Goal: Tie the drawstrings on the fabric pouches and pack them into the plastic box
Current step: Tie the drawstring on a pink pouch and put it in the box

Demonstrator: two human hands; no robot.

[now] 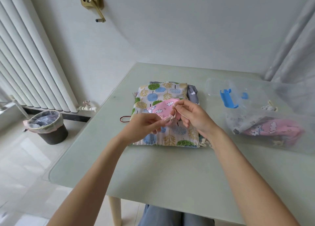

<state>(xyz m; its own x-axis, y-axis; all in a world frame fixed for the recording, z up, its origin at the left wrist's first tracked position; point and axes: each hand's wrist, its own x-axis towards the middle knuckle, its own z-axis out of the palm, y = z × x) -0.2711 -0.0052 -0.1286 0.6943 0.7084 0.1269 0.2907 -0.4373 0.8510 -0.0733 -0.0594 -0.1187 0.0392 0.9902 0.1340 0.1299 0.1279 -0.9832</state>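
hands work at the middle of the table [153, 171], over a stack of fabric pouches. left hand [141, 126] pinches the gathered neck of the pink pouch [166, 106], fingers curled round the bunched cloth. right hand [190, 115] pinches one pale drawstring [173, 114] between thumb and fingertips, drawn up toward one o'clock from the neck. pink pouch lies on the tree-print pouch [162, 96], which tops the stack; a grey pouch [192, 93] peeks out at the stack's two o'clock corner.

plastic box [265, 120] sits at three o'clock from the hands, well apart from them, with a pink pouch and pale ones already inside; blue clips [228, 98] show on what looks like its clear lid, at the box's eleven o'clock. a dark red loop of cord [125, 119] lies on the table at nine o'clock from the stack. a bin [49, 127] stands on the floor further toward nine o'clock.

judging from the grip, the knot is not yet formed. if the left pinch slackens, the neck may reopen and the cord slide back through its channel. pulling only one cord could cinch it unevenly or draw the other end in. a loose knot could also undo when the pouch is dropped into the box. the stack beneath may shift if the pouch drags across it.
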